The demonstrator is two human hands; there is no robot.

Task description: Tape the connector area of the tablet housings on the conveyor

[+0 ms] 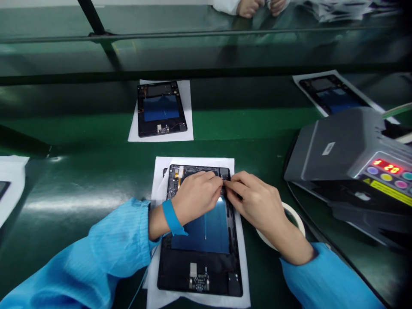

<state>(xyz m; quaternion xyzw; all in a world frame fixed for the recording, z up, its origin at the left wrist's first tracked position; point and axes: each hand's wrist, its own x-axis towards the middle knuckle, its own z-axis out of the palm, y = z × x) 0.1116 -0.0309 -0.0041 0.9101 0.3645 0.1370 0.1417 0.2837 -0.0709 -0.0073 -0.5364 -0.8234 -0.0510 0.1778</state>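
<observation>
An opened tablet with its inside facing up lies on white paper. It shows a blue panel in the middle and a small circuit board at its near end. Over its upper right part is my left hand, fingers curled and pinched, with a blue strap round the wrist. My right hand comes in from the right edge, its thumb and fingers pinched close to the left fingertips. Whatever sits between the fingertips is too small to make out.
A grey tape dispenser with a lit red display stands at right. A white roll lies partly under my right forearm. Behind are a second opened tablet and a third on paper. Another person's hands show at top.
</observation>
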